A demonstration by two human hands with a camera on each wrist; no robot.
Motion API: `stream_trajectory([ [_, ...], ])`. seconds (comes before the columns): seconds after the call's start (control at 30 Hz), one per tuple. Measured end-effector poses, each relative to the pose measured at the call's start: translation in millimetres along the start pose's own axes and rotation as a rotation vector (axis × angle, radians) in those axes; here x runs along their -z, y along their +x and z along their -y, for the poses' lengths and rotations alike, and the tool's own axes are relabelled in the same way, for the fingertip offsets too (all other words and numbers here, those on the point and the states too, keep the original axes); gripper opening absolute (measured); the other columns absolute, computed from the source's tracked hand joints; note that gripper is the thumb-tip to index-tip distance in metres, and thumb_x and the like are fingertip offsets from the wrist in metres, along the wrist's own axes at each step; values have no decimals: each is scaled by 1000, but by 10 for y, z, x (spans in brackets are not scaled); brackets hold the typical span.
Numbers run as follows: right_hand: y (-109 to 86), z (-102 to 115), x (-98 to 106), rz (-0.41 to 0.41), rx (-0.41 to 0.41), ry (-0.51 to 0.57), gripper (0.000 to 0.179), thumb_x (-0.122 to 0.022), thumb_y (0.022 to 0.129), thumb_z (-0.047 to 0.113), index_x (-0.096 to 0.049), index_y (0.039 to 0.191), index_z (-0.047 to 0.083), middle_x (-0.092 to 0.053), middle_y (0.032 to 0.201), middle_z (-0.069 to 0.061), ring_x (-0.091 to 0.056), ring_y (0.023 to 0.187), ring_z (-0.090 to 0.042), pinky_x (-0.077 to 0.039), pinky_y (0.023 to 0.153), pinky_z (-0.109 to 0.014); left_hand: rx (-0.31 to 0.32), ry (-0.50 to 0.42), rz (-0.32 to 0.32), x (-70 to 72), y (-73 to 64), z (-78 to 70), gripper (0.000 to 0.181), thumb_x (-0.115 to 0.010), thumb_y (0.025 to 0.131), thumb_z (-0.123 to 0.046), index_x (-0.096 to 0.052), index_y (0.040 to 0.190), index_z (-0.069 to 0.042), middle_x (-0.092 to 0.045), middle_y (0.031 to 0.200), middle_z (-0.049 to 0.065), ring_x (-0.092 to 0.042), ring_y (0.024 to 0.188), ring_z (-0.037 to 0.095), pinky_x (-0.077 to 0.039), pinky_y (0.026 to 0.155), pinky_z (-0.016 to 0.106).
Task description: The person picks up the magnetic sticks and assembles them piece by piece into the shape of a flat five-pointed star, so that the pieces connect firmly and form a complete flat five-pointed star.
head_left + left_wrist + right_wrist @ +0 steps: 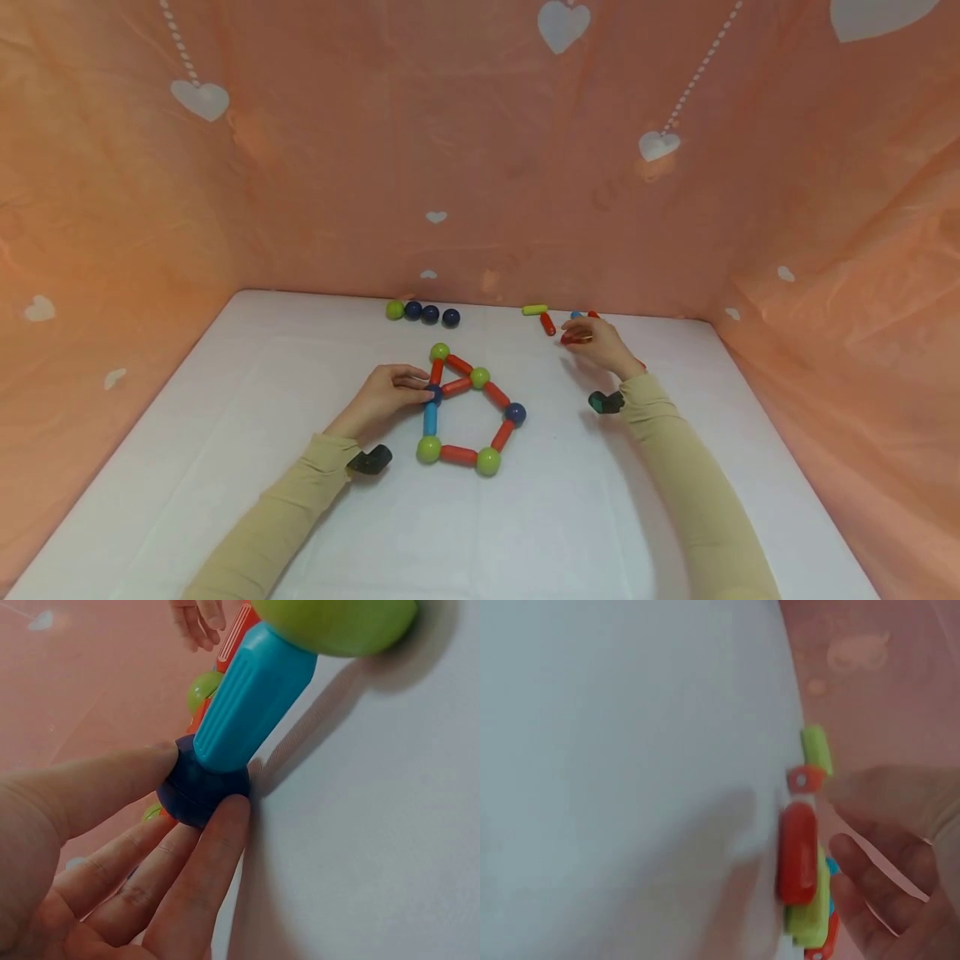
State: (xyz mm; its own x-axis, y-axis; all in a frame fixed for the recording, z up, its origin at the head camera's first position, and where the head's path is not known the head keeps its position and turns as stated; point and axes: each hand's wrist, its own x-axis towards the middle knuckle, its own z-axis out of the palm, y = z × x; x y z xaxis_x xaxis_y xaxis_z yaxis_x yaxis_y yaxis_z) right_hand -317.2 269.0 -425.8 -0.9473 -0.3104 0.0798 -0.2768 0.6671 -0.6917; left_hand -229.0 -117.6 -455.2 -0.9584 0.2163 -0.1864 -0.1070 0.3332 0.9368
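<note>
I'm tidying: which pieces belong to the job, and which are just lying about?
Seemingly in use:
joined frame
dark blue ball in left fingers
red rod near right fingers

Probably spare:
four-ball row
yellow-green rod
adjacent red rod

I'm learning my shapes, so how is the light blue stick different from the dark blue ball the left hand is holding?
The stick is long with grooves; the ball is round. The stick is light blue; the ball is dark blue. The left hand pinches the ball, while the stick joins that ball to a green ball. Both belong to the same joined shape.
</note>
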Motion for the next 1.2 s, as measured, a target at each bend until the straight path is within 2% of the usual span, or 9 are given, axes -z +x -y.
stream_trajectory([
  [0.23, -36, -66, 24, 1, -109, 1, 37, -63, 93, -3, -59, 130, -9, -64, 129, -29, -59, 122, -44, -48, 109, -54, 2, -25, 6, 12, 5, 10, 38, -73, 92, -11, -64, 126, 4, -73, 114, 18, -72, 97, 13, -59, 95, 32],
  [0.5, -8, -116, -24, -2, -121, -22, 34, -66, 93, -1, -63, 126, -7, -66, 126, -27, -63, 115, -41, -52, 105, -52, 18, -23, 8, 17, 17, 16, 38, -74, 92, -12, -64, 125, 3, -73, 113, 17, -72, 95, 12, -59, 95, 32],
  [0.8, 12, -123, -96, 60, -176, -63, 32, -66, 94, 2, -65, 125, -2, -65, 124, -22, -57, 113, -35, -52, 103, -48, 1, -14, 14, -1, 9, 9, 38, -74, 92, -12, -63, 126, 4, -73, 113, 18, -72, 96, 16, -59, 96, 34],
  [0.97, -2, -50, -136, 84, -143, -65, 30, -65, 95, 2, -66, 125, -3, -65, 125, -22, -57, 115, -36, -51, 106, -49, -5, 6, 8, -1, 9, 4, 38, -73, 93, -13, -63, 126, 3, -72, 115, 18, -71, 98, 15, -59, 96, 34],
  [1.2, 2, 191, -298, 150, -56, -35, 29, -69, 95, 8, -68, 123, 2, -67, 124, -17, -61, 116, -33, -53, 105, -48, -20, 37, -12, 10, 21, -11, 37, -72, 94, -13, -64, 126, 3, -72, 118, 19, -70, 104, 20, -58, 98, 35],
])
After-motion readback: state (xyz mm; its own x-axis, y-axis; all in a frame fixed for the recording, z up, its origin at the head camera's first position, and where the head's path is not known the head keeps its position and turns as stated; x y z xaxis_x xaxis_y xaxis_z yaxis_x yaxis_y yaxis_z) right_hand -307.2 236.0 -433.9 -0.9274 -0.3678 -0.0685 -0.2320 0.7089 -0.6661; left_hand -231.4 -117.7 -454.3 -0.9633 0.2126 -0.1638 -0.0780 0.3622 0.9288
